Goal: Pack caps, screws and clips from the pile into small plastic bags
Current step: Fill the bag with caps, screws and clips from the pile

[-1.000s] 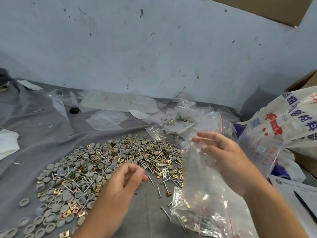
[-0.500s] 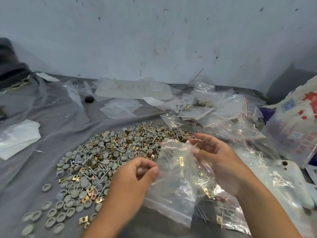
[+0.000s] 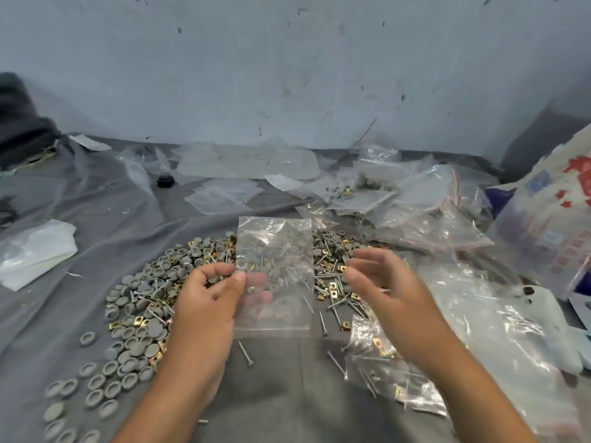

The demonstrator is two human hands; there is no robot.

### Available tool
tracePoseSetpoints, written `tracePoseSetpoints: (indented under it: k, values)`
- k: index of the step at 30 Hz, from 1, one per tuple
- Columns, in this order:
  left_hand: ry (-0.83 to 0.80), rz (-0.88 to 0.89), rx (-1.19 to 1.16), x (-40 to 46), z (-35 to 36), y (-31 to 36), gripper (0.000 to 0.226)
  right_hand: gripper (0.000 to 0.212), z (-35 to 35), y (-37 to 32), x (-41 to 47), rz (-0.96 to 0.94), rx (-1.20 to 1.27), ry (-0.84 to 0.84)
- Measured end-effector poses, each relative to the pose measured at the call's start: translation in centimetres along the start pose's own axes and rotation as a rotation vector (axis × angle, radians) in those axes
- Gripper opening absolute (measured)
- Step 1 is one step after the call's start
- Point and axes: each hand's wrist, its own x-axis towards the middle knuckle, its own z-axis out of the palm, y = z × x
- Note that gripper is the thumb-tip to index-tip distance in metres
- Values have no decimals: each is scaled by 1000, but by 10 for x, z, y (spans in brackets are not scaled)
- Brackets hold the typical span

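Note:
A small clear plastic bag is held upright in front of me, with nothing visible inside it. My left hand pinches its left edge between thumb and fingers. My right hand hovers just right of the bag with relaxed, spread fingers, holding nothing; it looks blurred. Behind and under the bag a wide pile of grey caps, silver screws and gold clips lies on the grey cloth. A single screw lies just below the bag.
Several filled bags lie at my right wrist, and more bags are heaped at the back right. A stack of flat unused bags sits behind the pile. White plastic lies far left; a printed sack stands far right.
The crumpled bag held between both hands now hangs flat and upright from my left hand alone. My right hand let go and moved slightly right. The camera view shifted left.

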Motion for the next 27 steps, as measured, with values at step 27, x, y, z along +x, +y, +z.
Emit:
tracePoseSetpoints:
  k: [27]
  values:
    - [-319,544,809,-31,4,-6,35,65,43,-15,3,-59,81,-60]
